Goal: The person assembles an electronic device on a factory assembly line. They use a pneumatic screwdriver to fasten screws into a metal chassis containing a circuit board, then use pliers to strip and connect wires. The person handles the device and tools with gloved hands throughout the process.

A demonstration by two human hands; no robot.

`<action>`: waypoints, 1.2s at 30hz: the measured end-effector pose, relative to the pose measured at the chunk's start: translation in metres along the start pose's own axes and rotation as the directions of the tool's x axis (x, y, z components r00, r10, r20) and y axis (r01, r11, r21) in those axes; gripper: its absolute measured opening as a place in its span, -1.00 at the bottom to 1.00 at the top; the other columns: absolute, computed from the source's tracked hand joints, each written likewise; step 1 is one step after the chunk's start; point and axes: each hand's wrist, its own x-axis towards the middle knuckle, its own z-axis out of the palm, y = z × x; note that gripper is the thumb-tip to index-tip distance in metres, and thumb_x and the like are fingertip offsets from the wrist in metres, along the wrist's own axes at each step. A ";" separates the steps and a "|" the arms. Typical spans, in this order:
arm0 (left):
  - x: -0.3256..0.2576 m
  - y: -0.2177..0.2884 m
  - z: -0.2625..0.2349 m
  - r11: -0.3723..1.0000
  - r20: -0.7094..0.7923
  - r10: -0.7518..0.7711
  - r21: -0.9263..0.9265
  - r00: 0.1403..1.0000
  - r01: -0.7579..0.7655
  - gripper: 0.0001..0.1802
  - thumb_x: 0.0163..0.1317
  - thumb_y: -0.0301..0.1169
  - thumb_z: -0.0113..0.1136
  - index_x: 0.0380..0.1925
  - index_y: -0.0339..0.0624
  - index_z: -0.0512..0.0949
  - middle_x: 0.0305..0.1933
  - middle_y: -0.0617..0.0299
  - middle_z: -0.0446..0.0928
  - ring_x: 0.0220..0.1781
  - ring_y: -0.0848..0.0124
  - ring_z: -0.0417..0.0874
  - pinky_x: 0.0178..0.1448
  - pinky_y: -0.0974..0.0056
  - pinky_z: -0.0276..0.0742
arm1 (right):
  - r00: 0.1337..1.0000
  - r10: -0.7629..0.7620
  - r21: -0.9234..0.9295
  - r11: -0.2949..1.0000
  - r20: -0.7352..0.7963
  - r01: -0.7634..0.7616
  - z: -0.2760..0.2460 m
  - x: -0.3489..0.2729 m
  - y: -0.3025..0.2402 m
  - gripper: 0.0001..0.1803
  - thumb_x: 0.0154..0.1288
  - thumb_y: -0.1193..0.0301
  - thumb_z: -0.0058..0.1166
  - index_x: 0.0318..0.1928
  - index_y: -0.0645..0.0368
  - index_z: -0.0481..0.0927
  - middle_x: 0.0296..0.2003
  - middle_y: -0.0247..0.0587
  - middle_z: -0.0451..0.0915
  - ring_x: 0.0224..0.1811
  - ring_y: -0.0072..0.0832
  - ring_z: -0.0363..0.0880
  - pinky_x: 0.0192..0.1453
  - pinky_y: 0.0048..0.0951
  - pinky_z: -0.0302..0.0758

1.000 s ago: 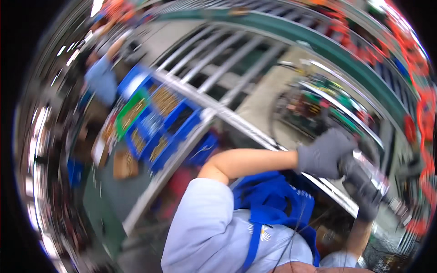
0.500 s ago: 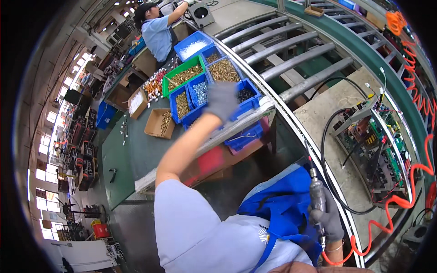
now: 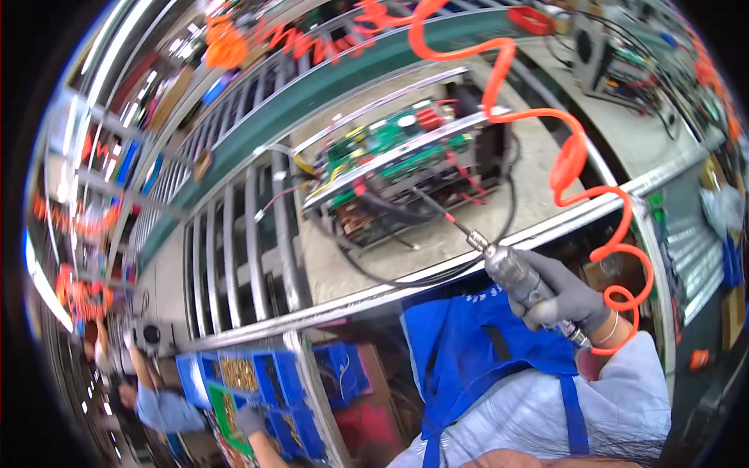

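My right hand [image 3: 576, 298], in a grey glove, is closed around a silver air screwdriver [image 3: 516, 274]. Its long bit points up and left toward an open electronics chassis [image 3: 394, 152] with green circuit boards; whether the tip touches it I cannot tell. My left hand [image 3: 250, 421], also gloved, is over the parts bins at the lower left, by a green bin [image 3: 225, 413] and blue bins [image 3: 275, 380]. Its fingers are smeared by motion, so anything in them does not show. Brass-coloured screws [image 3: 239, 374] fill one of the blue bins.
An orange coiled air hose [image 3: 573, 129] runs from the screwdriver up across the view. Black cable [image 3: 374, 277] loops in front of the chassis. Metal rollers [image 3: 253, 242] lie left of it. Another person [image 3: 168, 405] works at the far left. A second chassis [image 3: 624, 70] stands at upper right.
The view has swung to the right, toward the chassis. My right hand has raised the screwdriver from beside my lap, its bit now toward the chassis. My left hand is still at the bins.
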 end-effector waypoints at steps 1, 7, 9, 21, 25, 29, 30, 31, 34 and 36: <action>0.001 -0.007 0.010 0.999 0.010 -0.054 -0.006 0.998 0.054 -0.79 0.09 -0.18 0.31 -0.40 -0.03 0.74 -0.36 0.00 0.69 -0.25 0.02 0.73 -0.13 0.03 0.65 | 0.999 -0.026 0.033 0.999 -0.020 0.026 -0.009 -0.007 0.003 -0.03 -0.16 0.42 0.26 0.38 0.22 0.24 -0.31 -0.23 0.48 -0.37 -0.53 0.51 -0.33 -0.48 0.48; 0.007 -0.015 0.002 0.998 0.005 -0.064 -0.008 0.998 0.064 -0.80 0.09 -0.31 0.21 -0.38 -0.16 0.71 -0.30 -0.07 0.68 -0.19 -0.02 0.72 -0.10 0.00 0.63 | 0.969 -0.208 0.120 0.967 -0.130 0.224 -0.024 -0.030 0.011 -0.02 -0.10 0.30 0.27 0.39 0.27 0.19 -0.31 -0.15 0.52 -0.48 -0.46 0.59 -0.40 -0.44 0.55; 0.010 -0.013 0.001 0.990 -0.074 -0.105 -0.098 0.992 0.098 -0.78 0.09 -0.31 0.21 -0.39 -0.22 0.69 -0.30 -0.09 0.67 -0.18 -0.04 0.71 -0.11 -0.01 0.61 | 0.961 -0.217 0.074 0.970 -0.174 0.232 -0.023 -0.032 0.008 -0.03 -0.08 0.29 0.26 0.40 0.27 0.18 -0.32 -0.16 0.50 -0.51 -0.49 0.57 -0.44 -0.46 0.52; 0.027 -0.050 0.050 0.151 0.343 -0.432 -0.884 0.834 0.442 -0.82 0.30 -0.31 0.17 -0.25 -0.18 0.54 -0.51 0.27 0.45 -0.50 0.40 0.54 -0.42 0.26 0.55 | 0.944 -0.215 -0.011 0.976 -0.249 0.219 -0.038 -0.015 0.000 0.03 -0.13 0.19 0.29 0.39 0.28 0.19 -0.38 -0.19 0.48 -0.57 -0.51 0.54 -0.51 -0.50 0.49; 0.021 -0.061 0.048 -0.207 0.457 -0.449 -0.889 0.768 0.408 -0.85 0.36 -0.36 0.11 -0.21 -0.20 0.51 -0.51 0.28 0.43 -0.51 0.48 0.50 -0.48 0.34 0.49 | 0.933 -0.209 -0.107 0.977 -0.292 0.185 -0.037 -0.011 0.002 -0.02 -0.09 0.32 0.30 0.40 0.25 0.18 -0.35 -0.20 0.50 -0.49 -0.52 0.55 -0.42 -0.49 0.50; 0.022 -0.038 -0.002 -0.682 0.502 -0.369 -0.718 0.782 0.139 -0.89 0.40 -0.40 0.06 -0.21 -0.21 0.47 -0.47 0.27 0.44 -0.50 0.53 0.46 -0.51 0.38 0.42 | 0.846 -0.385 -0.542 0.829 -0.368 0.141 -0.033 0.001 0.016 -0.04 -0.06 0.42 0.29 0.40 0.21 0.16 -0.30 -0.23 0.52 -0.39 -0.54 0.54 -0.28 -0.44 0.51; 0.015 -0.033 -0.019 -0.781 0.497 -0.336 -0.622 0.800 0.058 -0.90 0.41 -0.41 0.04 -0.21 -0.21 0.46 -0.46 0.26 0.44 -0.50 0.54 0.45 -0.52 0.40 0.40 | 0.836 -0.391 -0.624 0.778 -0.386 0.075 -0.032 0.004 0.020 -0.05 -0.05 0.42 0.29 0.40 0.22 0.16 -0.31 -0.24 0.52 -0.40 -0.55 0.53 -0.28 -0.44 0.51; 0.012 -0.024 -0.036 -0.859 0.475 -0.275 -0.512 0.836 0.008 -0.91 0.42 -0.43 0.03 -0.21 -0.22 0.46 -0.46 0.26 0.44 -0.49 0.56 0.45 -0.53 0.41 0.38 | 0.814 -0.461 -0.640 0.754 -0.353 0.150 -0.037 0.009 0.031 -0.05 -0.06 0.42 0.28 0.40 0.22 0.16 -0.33 -0.26 0.51 -0.41 -0.55 0.52 -0.30 -0.45 0.50; 0.012 0.010 -0.089 -0.965 0.177 0.026 -0.251 0.984 0.071 -0.89 0.47 -0.45 -0.04 -0.11 -0.22 0.44 -0.41 0.28 0.41 -0.46 0.60 0.39 -0.52 0.46 0.34 | 0.822 -0.484 -0.535 0.799 -0.301 0.275 -0.041 0.014 0.040 -0.04 -0.07 0.43 0.26 0.41 0.22 0.15 -0.41 -0.29 0.48 -0.46 -0.57 0.51 -0.36 -0.48 0.48; 0.027 0.037 -0.118 -0.935 -0.232 0.324 -0.228 0.917 0.273 -0.76 0.53 -0.45 -0.13 0.08 -0.21 0.45 -0.35 0.36 0.35 -0.41 0.65 0.31 -0.47 0.51 0.34 | 0.864 -0.393 -0.294 0.906 -0.315 0.305 -0.034 0.011 0.035 0.01 -0.10 0.43 0.25 0.43 0.23 0.11 -0.43 -0.28 0.47 -0.50 -0.57 0.49 -0.41 -0.49 0.47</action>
